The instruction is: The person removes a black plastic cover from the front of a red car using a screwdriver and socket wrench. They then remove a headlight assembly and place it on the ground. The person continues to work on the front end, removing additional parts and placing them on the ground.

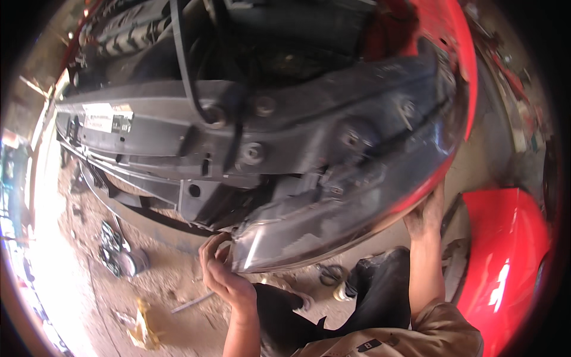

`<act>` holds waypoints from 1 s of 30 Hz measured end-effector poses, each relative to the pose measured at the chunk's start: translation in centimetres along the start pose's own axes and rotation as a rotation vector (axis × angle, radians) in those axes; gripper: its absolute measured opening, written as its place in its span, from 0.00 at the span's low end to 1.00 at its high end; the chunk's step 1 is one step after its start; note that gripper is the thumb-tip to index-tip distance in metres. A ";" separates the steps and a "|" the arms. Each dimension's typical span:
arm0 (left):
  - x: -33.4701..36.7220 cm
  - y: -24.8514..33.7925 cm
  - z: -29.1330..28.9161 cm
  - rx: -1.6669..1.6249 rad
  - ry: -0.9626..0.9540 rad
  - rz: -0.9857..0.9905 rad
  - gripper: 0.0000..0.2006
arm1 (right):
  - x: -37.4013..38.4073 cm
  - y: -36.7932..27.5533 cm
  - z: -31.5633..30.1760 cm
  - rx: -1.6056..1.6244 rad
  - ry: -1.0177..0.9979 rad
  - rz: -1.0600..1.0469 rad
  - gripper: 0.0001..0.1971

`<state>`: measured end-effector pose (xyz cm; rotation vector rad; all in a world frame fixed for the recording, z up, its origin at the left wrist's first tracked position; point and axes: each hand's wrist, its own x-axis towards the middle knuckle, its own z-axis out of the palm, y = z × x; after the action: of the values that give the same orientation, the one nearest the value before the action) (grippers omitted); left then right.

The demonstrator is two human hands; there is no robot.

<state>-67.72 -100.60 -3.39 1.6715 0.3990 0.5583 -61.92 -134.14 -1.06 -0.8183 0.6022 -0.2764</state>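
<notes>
A large car headlight [297, 238] with a clear, smudged lens sits at the front corner of a car, below the black front panel [154, 140]. My left hand [223, 273] grips the inner lower corner of the headlight with curled fingers. Under the outer side of the lens, my right hand [427, 217] holds the lower edge, its fingertips partly hidden behind it. A red fender [468, 71] borders the headlight's outer end. Whether the headlight is fixed or loose cannot be told.
A black prop rod [183, 59] rises from the panel. Below it curves a dark beam [156, 221]. A red body panel [505, 250] stands at the right. On the dirt floor lie a round container [134, 262] and a yellow bag [143, 327].
</notes>
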 end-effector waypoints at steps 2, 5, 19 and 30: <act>-0.2 0.3 -0.5 -0.018 -0.030 -0.284 0.20 | -1.0 -1.0 -0.3 -0.138 0.073 0.019 0.27; -0.9 -1.1 -1.2 -0.542 0.084 -0.768 0.18 | -1.4 -1.3 1.0 -0.242 0.049 0.089 0.25; 0.3 -2.9 -2.5 -0.336 -0.109 -0.619 0.19 | 1.5 5.8 -17.7 -0.937 0.173 0.023 0.13; 0.2 -9.8 -5.7 -0.117 0.030 -0.057 0.31 | 12.7 9.8 -36.6 -2.174 -0.346 0.292 0.32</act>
<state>-70.28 -94.14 -12.29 1.5369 0.4271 0.5547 -73.71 -155.37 -32.80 -2.7129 0.4992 1.0356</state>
